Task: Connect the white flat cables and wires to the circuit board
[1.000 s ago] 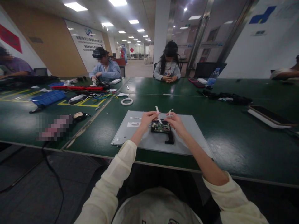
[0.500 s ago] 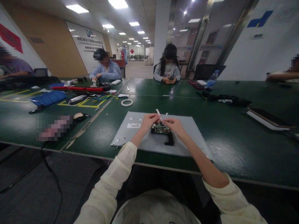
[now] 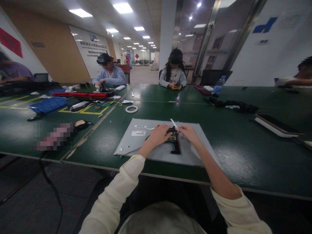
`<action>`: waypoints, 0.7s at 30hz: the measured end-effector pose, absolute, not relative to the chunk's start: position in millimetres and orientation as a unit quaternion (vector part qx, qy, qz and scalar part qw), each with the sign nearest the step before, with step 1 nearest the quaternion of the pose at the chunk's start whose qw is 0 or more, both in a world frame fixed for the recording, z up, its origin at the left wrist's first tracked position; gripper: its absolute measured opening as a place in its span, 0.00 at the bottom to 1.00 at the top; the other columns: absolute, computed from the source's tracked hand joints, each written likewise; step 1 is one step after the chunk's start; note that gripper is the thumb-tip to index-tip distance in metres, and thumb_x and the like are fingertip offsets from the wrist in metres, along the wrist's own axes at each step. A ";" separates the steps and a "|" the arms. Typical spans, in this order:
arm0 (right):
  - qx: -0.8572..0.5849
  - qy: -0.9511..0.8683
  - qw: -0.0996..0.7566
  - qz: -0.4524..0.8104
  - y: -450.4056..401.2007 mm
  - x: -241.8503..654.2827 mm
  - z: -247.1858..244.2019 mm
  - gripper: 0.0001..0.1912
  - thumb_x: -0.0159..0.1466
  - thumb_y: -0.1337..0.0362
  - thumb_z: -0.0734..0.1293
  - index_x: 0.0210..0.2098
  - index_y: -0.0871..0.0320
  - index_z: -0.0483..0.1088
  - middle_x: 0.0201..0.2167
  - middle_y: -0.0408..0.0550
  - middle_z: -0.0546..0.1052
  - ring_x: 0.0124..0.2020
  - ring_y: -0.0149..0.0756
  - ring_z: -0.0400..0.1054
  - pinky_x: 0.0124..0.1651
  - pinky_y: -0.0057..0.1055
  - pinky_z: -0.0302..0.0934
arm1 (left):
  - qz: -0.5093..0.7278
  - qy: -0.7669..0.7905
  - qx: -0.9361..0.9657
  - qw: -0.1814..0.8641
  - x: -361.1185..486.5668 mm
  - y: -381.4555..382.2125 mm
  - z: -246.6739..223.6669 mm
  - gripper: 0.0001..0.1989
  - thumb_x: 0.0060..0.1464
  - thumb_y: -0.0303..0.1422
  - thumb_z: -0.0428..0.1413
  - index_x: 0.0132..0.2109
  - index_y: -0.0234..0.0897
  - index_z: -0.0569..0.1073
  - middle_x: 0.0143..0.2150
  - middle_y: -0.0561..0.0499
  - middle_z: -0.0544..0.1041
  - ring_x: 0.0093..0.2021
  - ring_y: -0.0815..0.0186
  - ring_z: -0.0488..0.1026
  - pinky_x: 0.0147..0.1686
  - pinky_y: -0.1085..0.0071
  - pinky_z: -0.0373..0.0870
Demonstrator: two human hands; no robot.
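Observation:
A flat grey panel [image 3: 192,157] with white labels lies on the green table in front of me. On it sits a black bracket [image 3: 177,144] with a circuit board [image 3: 172,137], partly hidden by my left hand [image 3: 159,134]. That hand rests over the board's left side, its fingers bent; whether they grip anything is unclear. My right hand [image 3: 187,132] pinches a narrow white strip [image 3: 174,123], which sticks up from the bracket's far end. A thin cable runs across the panel's left part.
A white tape ring [image 3: 131,109] lies beyond the panel. To the left are a blue tray [image 3: 48,104] and wires. A dark flat device [image 3: 278,125] and a water bottle [image 3: 219,85] are at the right. Several people sit around the table.
My left hand has moved right and come down over the board. My right hand has shifted slightly right with the white strip. The view has tilted a little.

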State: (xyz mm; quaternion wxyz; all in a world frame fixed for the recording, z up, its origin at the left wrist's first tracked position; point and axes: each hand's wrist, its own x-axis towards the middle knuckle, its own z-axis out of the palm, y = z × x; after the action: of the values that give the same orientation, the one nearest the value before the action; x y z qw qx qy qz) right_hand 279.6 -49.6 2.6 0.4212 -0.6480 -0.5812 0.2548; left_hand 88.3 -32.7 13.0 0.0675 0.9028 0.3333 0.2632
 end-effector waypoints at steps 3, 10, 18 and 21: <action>-0.645 -0.587 0.415 0.259 -49.2 279.5 3.2 0.15 0.52 0.55 0.61 0.21 0.60 0.71 0.18 0.45 0.71 0.19 0.28 0.59 0.22 0.25 0.48 | 0.228 0.337 0.911 0.062 89.4 -32.2 9.7 0.17 0.57 0.38 0.44 0.50 0.34 0.66 0.50 0.42 0.70 0.51 0.60 0.66 0.54 0.60 0.54; -0.653 -0.569 0.390 0.314 -45.9 282.7 -3.1 0.14 0.50 0.56 0.62 0.19 0.60 0.68 0.14 0.41 0.66 0.15 0.24 0.53 0.18 0.23 0.43 | 0.189 0.365 0.911 0.029 85.8 -30.3 5.7 0.17 0.57 0.33 0.44 0.52 0.35 0.64 0.51 0.42 0.69 0.53 0.60 0.64 0.56 0.59 0.51; -0.660 -0.556 0.382 0.330 -46.3 282.3 -6.4 0.12 0.50 0.57 0.61 0.19 0.60 0.65 0.11 0.38 0.59 0.13 0.22 0.49 0.16 0.21 0.39 | 0.190 0.378 0.906 0.019 83.6 -30.2 2.1 0.19 0.58 0.36 0.42 0.54 0.36 0.62 0.53 0.41 0.67 0.56 0.55 0.60 0.55 0.49 0.49; -0.662 -0.557 0.374 0.333 -45.7 282.8 -6.3 0.11 0.50 0.58 0.61 0.19 0.60 0.65 0.11 0.37 0.58 0.13 0.22 0.48 0.16 0.22 0.38 | 0.186 0.379 0.906 0.028 82.4 -28.4 1.7 0.19 0.58 0.37 0.42 0.54 0.37 0.62 0.54 0.42 0.67 0.57 0.55 0.59 0.56 0.49 0.47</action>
State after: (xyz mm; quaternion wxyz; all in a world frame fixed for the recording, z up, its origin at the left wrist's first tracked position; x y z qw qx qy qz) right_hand 282.8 -45.7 -6.3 0.3742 -0.6622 -0.5571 0.3333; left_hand 82.4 -28.4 1.7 0.0276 0.9064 0.3786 0.1855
